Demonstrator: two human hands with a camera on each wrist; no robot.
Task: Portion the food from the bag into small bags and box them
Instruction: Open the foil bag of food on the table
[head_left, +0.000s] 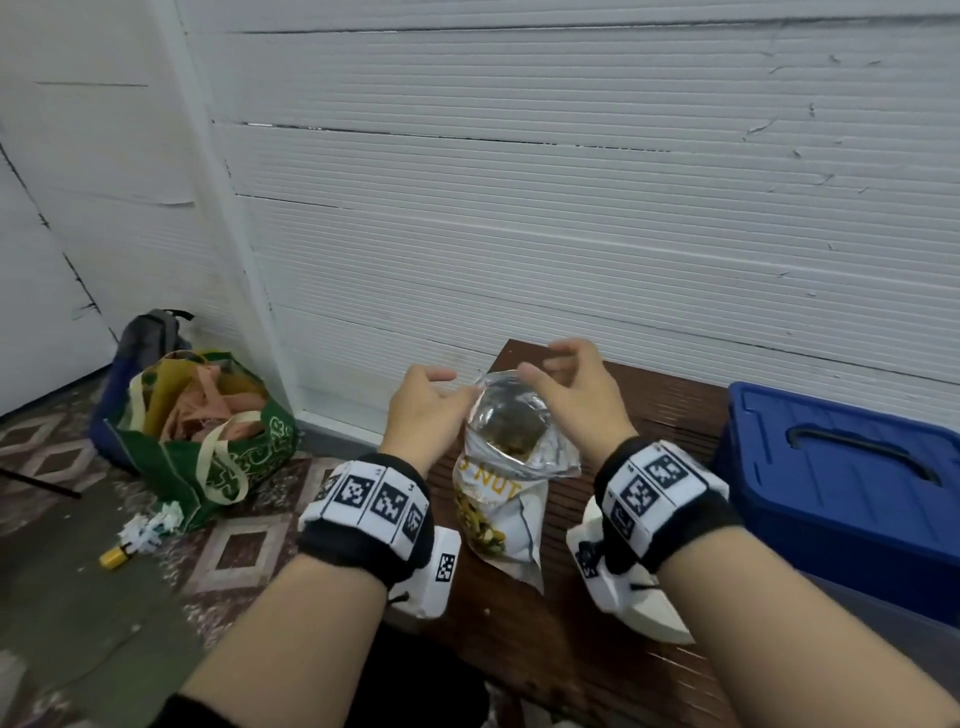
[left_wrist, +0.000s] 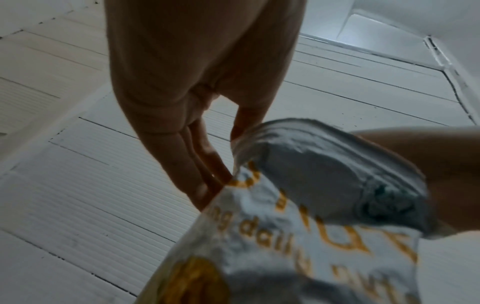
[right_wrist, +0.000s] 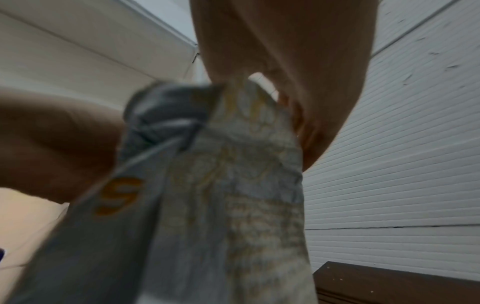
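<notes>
The nut bag (head_left: 498, 499) is standing upright on the brown surface (head_left: 613, 644) at the middle of the head view, its mouth gaping with nuts showing inside. The left hand (head_left: 423, 410) is pinching the rim at 9 o'clock of the mouth, fingers (left_wrist: 197, 170) curled onto the edge. The right hand (head_left: 576, 395) is pinching the rim at 2 o'clock, its other fingers arching above the opening. At 3 o'clock of the bag, a blue box (head_left: 841, 483) is sitting with its lid on; at 9 o'clock, well apart, a green tote (head_left: 208, 447) is resting on the floor.
</notes>
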